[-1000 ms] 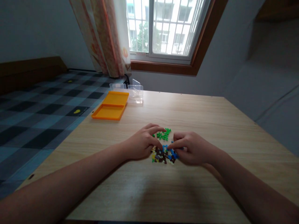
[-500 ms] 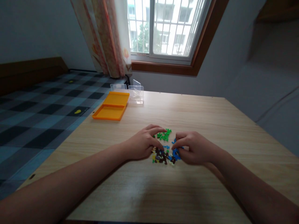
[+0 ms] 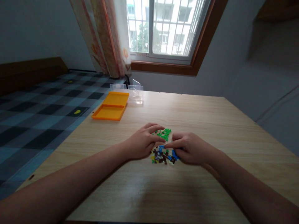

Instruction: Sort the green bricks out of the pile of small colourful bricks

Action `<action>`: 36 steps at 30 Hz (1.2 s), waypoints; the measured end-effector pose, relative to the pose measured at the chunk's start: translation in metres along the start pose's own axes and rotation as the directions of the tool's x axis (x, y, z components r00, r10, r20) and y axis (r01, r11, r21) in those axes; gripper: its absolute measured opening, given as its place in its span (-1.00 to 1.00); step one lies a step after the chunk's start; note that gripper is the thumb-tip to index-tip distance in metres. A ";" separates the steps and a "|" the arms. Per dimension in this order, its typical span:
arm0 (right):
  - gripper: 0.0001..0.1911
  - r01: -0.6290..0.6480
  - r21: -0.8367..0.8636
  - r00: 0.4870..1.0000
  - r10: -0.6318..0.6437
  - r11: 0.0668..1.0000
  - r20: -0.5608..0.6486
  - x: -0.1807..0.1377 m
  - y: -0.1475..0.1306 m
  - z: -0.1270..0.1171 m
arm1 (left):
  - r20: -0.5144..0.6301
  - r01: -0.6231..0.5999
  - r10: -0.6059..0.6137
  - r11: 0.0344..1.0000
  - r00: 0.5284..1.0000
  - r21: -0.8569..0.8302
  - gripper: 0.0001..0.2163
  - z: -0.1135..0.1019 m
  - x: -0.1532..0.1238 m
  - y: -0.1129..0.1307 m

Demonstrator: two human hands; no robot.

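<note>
Small plastic pieces lie in loose colour groups on the table: green pieces (image 3: 166,134) at the back and a mixed pile of brown, yellow and pale pieces (image 3: 161,158) nearer me. Some blue pieces (image 3: 175,155) sit at the right of the mixed pile, partly covered by my right hand (image 3: 190,147). Its index finger stretches left to touch other blue pieces (image 3: 161,147), while the remaining fingers are bent. My left hand (image 3: 143,141) rests at the left of the pieces, fingers apart above the green group, with no piece visible in its grip.
An orange tray-like case (image 3: 109,112) lies open at the table's back left. Clear plastic boxes (image 3: 136,99) stand behind it. A bed with a checked cover (image 3: 58,115) borders the pale wooden table (image 3: 121,193) on the left; a window is beyond.
My right index finger has moved left from the right-hand blue pieces to those in the middle. My left hand has lifted and shifted slightly, uncovering more of the mixed pile.
</note>
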State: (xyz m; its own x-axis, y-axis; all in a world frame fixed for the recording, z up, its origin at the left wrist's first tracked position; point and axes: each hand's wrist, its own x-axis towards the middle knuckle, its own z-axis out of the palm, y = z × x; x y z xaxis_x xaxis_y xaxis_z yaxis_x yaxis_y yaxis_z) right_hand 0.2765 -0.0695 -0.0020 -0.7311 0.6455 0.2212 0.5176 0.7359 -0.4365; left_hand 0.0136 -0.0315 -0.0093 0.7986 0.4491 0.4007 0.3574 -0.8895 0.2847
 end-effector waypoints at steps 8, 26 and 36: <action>-0.55 0.044 0.006 0.999 -0.044 0.999 -0.031 -0.003 0.000 -0.002 | 0.117 -0.019 0.023 0.999 0.993 -0.030 -0.60 -0.006 0.001 0.006; -0.64 0.002 -0.002 0.998 -0.002 1.000 -0.055 -0.003 0.000 -0.005 | 0.113 -0.067 0.085 0.986 0.990 -0.150 -0.53 -0.009 0.001 0.010; -0.71 -0.012 -0.038 0.991 0.007 0.999 -0.131 -0.003 0.000 -0.007 | 0.146 -0.053 0.055 0.998 0.988 -0.017 -0.56 -0.007 0.002 0.012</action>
State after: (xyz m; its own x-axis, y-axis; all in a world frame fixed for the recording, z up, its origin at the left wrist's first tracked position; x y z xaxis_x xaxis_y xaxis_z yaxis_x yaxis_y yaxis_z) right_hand 0.2822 -0.0700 0.0034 -0.6628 0.6717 0.3308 0.5429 0.7354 -0.4055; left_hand 0.0160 -0.0407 0.0007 0.8791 0.3826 0.2844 0.3065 -0.9105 0.2775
